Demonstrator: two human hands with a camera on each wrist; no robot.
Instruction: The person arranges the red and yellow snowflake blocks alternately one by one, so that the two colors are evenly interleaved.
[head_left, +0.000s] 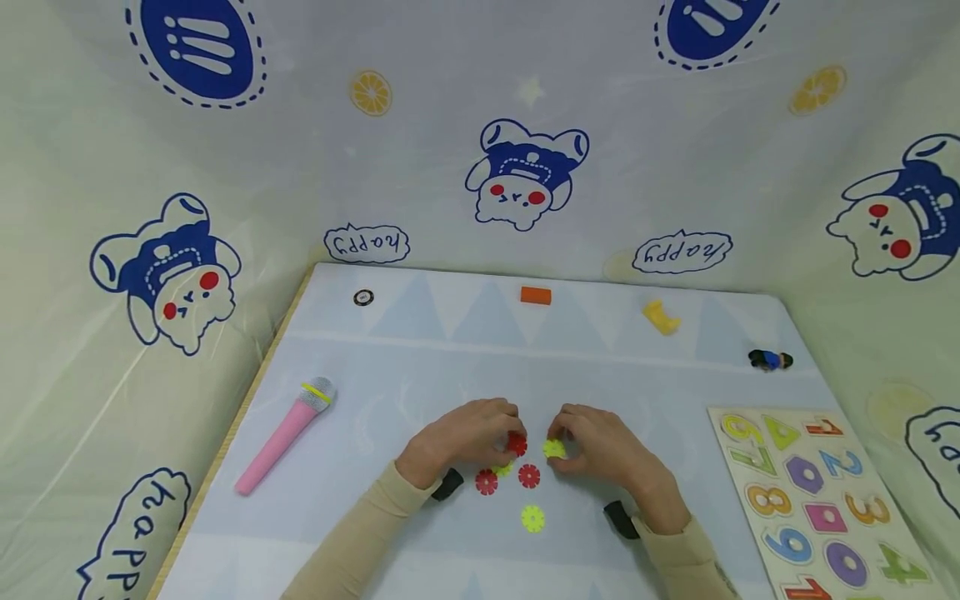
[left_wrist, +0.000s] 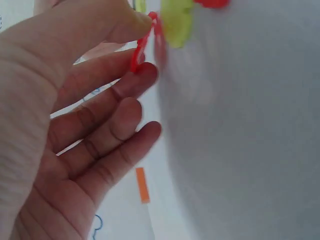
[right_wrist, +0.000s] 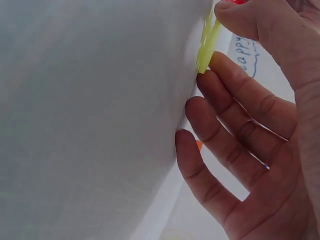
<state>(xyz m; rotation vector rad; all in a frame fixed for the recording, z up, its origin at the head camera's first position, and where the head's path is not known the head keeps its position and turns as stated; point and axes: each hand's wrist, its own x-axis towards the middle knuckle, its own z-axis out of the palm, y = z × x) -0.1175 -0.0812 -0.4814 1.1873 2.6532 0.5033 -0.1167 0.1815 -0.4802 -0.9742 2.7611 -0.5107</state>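
In the head view my left hand (head_left: 472, 432) pinches a red notched disc (head_left: 517, 443) between thumb and fingertips. Seen from the left wrist, that red disc (left_wrist: 142, 45) is tilted up off the tabletop. My right hand (head_left: 606, 446) pinches a yellow notched disc (head_left: 554, 448), whose lower edge is right at the table surface in the right wrist view. Two loose red discs, one on the left (head_left: 486, 482) and one on the right (head_left: 528, 476), lie between the hands. A yellow disc (head_left: 502, 470) is partly hidden under the left hand, and another yellow disc (head_left: 533, 518) lies nearer.
A pink microphone (head_left: 281, 442) lies at the left, a number-and-shape board (head_left: 813, 500) at the right. Along the back of the table (head_left: 420, 375) are a round black-and-white piece (head_left: 363, 297), an orange block (head_left: 536, 296), a yellow piece (head_left: 662, 317) and a small figure (head_left: 770, 360).
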